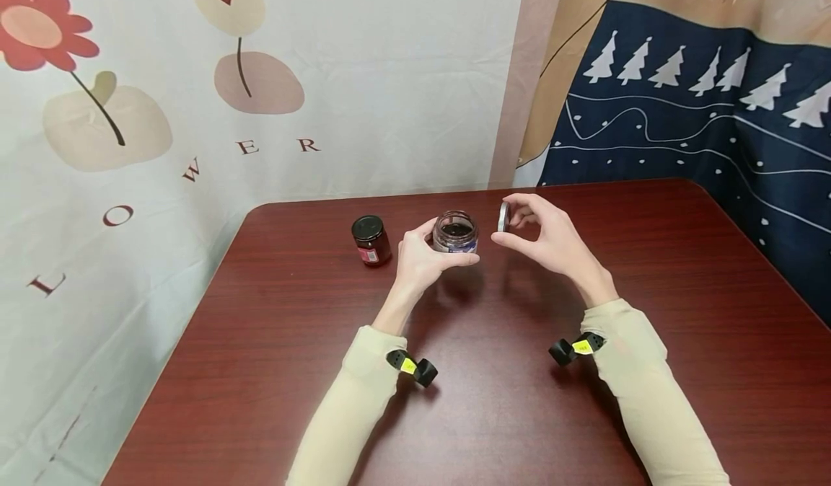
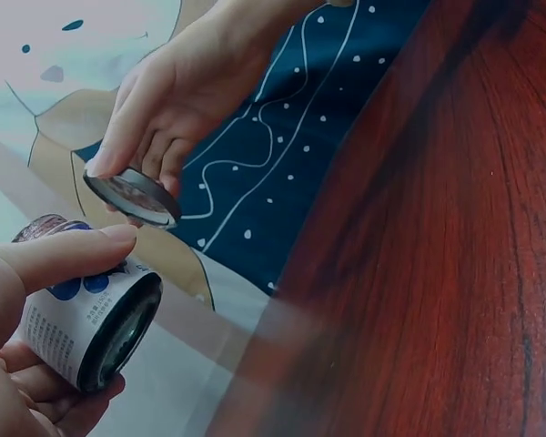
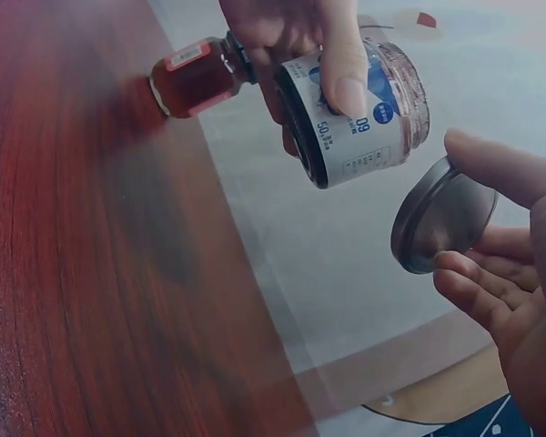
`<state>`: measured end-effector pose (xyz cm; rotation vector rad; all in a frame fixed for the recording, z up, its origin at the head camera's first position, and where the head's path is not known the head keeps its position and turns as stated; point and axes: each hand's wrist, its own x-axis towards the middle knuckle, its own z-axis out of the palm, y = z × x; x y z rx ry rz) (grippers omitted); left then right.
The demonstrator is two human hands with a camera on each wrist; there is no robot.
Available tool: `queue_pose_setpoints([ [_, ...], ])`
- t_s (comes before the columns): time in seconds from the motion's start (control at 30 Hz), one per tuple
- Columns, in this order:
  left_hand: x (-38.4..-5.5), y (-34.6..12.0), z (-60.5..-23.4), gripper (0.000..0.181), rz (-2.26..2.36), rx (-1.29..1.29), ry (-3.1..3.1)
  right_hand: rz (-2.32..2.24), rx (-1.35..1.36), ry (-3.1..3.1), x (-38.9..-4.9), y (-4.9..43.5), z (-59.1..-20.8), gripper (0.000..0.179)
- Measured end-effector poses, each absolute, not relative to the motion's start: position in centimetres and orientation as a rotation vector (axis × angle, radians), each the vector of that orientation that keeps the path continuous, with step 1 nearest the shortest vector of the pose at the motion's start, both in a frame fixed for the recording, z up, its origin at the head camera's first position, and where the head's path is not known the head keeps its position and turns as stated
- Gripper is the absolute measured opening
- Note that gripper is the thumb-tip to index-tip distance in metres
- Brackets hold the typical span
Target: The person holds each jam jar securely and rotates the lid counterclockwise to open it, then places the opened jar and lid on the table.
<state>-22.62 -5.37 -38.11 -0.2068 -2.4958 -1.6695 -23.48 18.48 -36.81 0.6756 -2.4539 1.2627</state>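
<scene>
In the head view my left hand [image 1: 418,259] grips an open glass jar [image 1: 456,232] with dark contents, raised above the table. Its white label with blue print shows in the right wrist view, where the jar [image 3: 364,118] is tilted and its thumb-side is pressed by the left thumb. My right hand [image 1: 548,233] pinches a round metal lid [image 1: 503,217] by its rim, just right of the jar and apart from it. In the left wrist view the lid [image 2: 135,198] stands on edge between thumb and fingers.
A second jar [image 1: 371,241], dark with a black lid and a red label, stands upright on the reddish-brown table [image 1: 311,363], left of my left hand. Behind the table hang a pale printed cloth [image 1: 389,75] and a navy cloth with white trees [image 1: 662,125].
</scene>
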Motion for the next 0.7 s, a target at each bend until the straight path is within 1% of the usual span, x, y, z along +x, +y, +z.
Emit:
queue_pose_setpoints([
  [0.3, -23.3, -5.4, -38.7, 0.069, -1.733, -0.176, -2.478, 1.304, 0.620, -2.505, -24.1, 18.5, -37.4, 0.057],
  [0.7, -24.4, -4.9, -39.9, 0.065, -1.738, -0.131, -2.468, 1.357, 0.570, -2.589, -25.3, 18.4, -38.4, 0.060],
])
